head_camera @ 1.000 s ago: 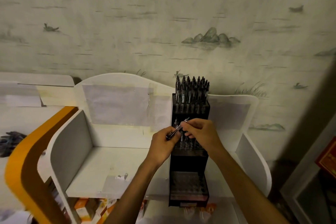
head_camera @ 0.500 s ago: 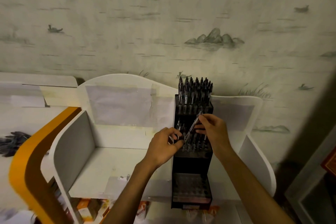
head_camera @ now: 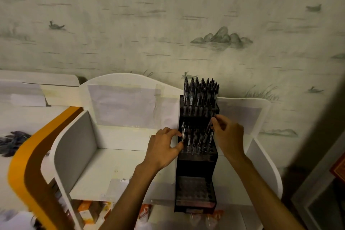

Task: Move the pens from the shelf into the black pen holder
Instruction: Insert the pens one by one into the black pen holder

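A black tiered pen holder [head_camera: 196, 166] stands on the white shelf [head_camera: 112, 166]. Its top tier is packed with dark pens [head_camera: 200, 91], the middle tier holds several, and the bottom tier [head_camera: 194, 186] shows bare holes. My right hand [head_camera: 228, 136] pinches a pen [head_camera: 209, 127] that slants down into the right side of the middle tier. At that tier's left edge, my left hand [head_camera: 162, 147] has its fingers curled around a pen [head_camera: 183, 132].
White side panels [head_camera: 74, 145] wall in the shelf. An orange curved board [head_camera: 20, 164] runs along the left. Orange-and-white boxes [head_camera: 87, 211] sit below the shelf. A dark bundle [head_camera: 11, 140] lies far left. Patterned wallpaper stands behind, and a framed edge [head_camera: 317, 192] is at the right.
My right hand took a pen from my left hand, carried it right and lowered it into the middle tier. My left hand stayed at the holder's left edge.
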Available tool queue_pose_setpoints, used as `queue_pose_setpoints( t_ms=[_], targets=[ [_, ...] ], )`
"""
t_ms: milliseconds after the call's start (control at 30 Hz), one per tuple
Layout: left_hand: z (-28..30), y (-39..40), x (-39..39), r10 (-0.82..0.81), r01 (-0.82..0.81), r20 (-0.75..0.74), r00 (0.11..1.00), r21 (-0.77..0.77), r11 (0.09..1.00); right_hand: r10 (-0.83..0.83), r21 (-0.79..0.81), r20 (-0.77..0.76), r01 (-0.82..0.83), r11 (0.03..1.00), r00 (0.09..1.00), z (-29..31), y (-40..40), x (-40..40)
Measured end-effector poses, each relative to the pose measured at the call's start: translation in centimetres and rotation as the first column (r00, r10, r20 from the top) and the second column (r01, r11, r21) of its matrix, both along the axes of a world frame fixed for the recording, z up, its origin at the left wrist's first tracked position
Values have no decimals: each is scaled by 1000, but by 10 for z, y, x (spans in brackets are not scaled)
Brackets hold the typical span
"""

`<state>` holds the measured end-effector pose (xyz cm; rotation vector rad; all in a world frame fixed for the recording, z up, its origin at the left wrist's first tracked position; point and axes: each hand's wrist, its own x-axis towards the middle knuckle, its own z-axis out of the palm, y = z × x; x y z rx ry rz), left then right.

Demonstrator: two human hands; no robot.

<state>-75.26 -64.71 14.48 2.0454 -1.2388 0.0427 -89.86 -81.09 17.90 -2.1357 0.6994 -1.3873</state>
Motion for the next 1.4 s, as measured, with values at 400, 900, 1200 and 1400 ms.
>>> queue_pose_setpoints(
  t_ms=[400, 900, 1200, 1400],
  targets=[
    [-4, -1, -5, 16, -16, -23, 1000, 18, 1000, -6, -90, -113, -4, 996, 994, -21, -5, 0],
    [-2, 2, -13, 42, -41, -19, 999, 35, 999, 10, 2, -293, -10, 1000, 956, -40, -5, -4],
    [-6, 22, -19, 104, -103, 2, 995, 81, 991, -10, 64, -328, 33, 997, 945, -40, 12, -21],
    [-5, 59, -18, 198, -206, 78, 977, 117, 971, 248, 93, -383, -230, 969, 890, -35, 50, -16]
  ],
)
